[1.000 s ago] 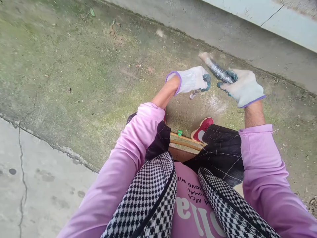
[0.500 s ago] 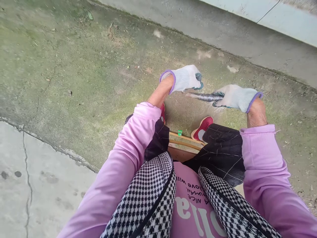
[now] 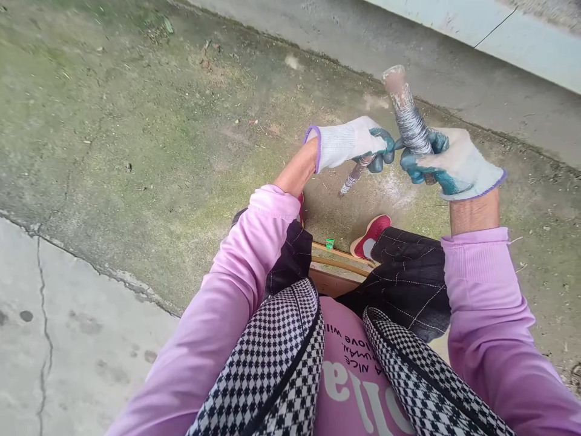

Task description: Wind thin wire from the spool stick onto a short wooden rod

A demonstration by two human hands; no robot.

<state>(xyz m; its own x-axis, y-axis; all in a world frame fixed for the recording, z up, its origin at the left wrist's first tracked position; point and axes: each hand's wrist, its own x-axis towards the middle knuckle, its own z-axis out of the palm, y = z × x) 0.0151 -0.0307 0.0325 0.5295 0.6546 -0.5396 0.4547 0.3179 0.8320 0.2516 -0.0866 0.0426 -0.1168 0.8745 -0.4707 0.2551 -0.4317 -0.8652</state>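
Both hands wear white knit gloves with dark green palms and purple cuffs. My right hand [image 3: 447, 158] is closed round a thick stick wound with silvery wire [image 3: 412, 124], its bare end pointing up and away from me. My left hand [image 3: 374, 145] is closed on a thinner wrapped stick [image 3: 354, 177], which slants down toward my feet from under the fingers. The fingertips of the two hands are close together, and a small dark bit shows between them. Whether a strand runs across the gap I cannot tell.
Beneath the hands lies a mossy concrete floor [image 3: 181, 133], with a low ledge [image 3: 318, 36] along the far side. Red shoes [image 3: 373, 235] stand below my hands. A wooden stool edge [image 3: 340, 266] and a small green wrapper [image 3: 329, 243] show between my legs.
The wire-wound stick in my right hand has turned from lying level to pointing up and away. My left hand has moved right, close to it, and a thinner stick now shows below it.
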